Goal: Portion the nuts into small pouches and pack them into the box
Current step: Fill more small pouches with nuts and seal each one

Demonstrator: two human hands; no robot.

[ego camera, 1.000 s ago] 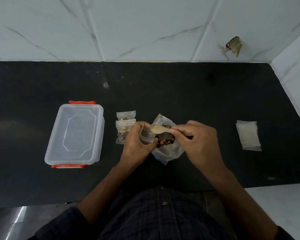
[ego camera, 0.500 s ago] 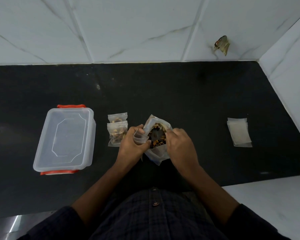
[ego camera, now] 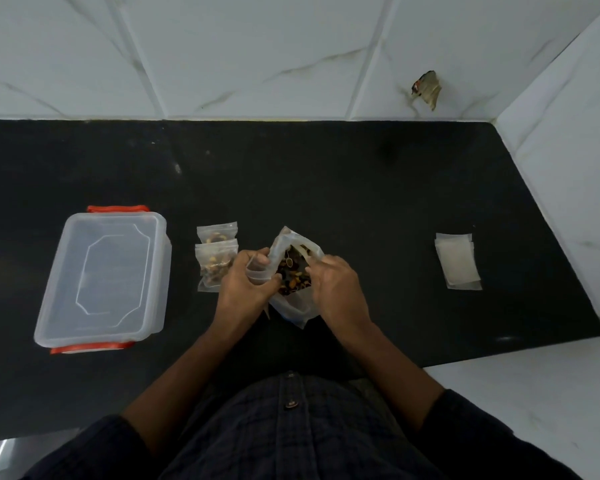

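A large clear bag of mixed nuts [ego camera: 291, 308] stands open on the black counter in front of me. My left hand [ego camera: 243, 289] pinches a small empty pouch [ego camera: 257, 274] open at the bag's left rim. My right hand [ego camera: 336, 289] is closed with its fingers dipped into the bag's mouth among the nuts [ego camera: 293, 277]; the spoon it held a moment ago is hidden inside. Two filled pouches [ego camera: 217, 263] lie overlapping just left of my left hand. Farther left sits the clear box [ego camera: 104, 275] with orange clips, its lid on.
A stack of empty flat pouches [ego camera: 458, 261] lies on the counter [ego camera: 361, 202] to the right. White tiled walls close the back and the right side. A torn scrap [ego camera: 426, 90] sticks to the back wall.
My right hand has brought the spoon down from above the small pouch into the big bag, where it is now out of sight. The left hand still holds the pouch open.
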